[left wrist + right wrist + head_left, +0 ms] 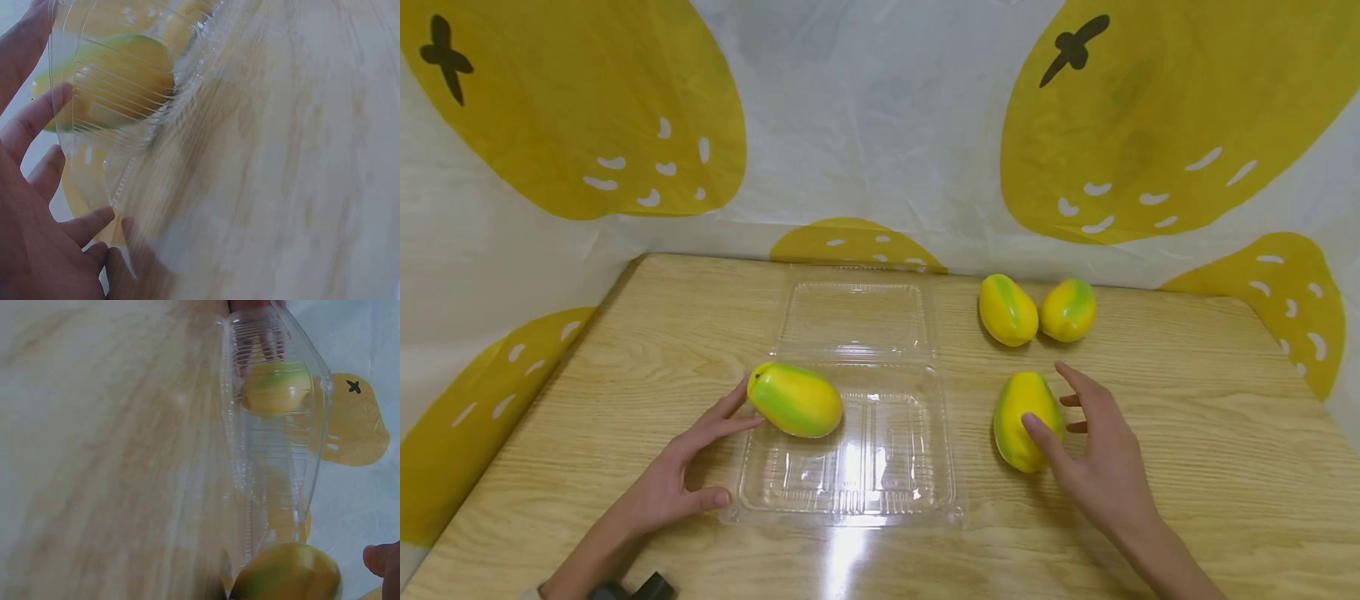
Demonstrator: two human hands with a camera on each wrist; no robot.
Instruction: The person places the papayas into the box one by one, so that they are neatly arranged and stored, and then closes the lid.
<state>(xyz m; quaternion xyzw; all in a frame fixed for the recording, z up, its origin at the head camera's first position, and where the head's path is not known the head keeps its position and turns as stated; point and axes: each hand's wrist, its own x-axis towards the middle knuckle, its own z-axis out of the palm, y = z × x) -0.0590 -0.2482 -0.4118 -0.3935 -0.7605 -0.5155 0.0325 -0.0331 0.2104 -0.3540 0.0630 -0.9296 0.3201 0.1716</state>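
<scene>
A clear plastic clamshell box (850,492) lies unfolded on the table, its lid (853,317) toward the back. One yellow-green papaya (797,400) rests in the left part of its base, seen through the ribbed wall in the left wrist view. My left hand (681,467) is at the box's left side, fingers extended by the papaya's stem end; whether they touch the fruit I cannot tell. Right of the box, a second papaya (1022,433) sits on the table. Around it my right hand (1105,467) spreads its thumb and fingers, the thumb (381,565) apart from the fruit in the right wrist view.
Two more papayas, a left one (1008,310) and a right one (1067,310), lie near the table's back edge. A fruit-patterned cloth (872,125) hangs behind the wooden table (1210,417). Some black object (632,588) shows at the bottom left.
</scene>
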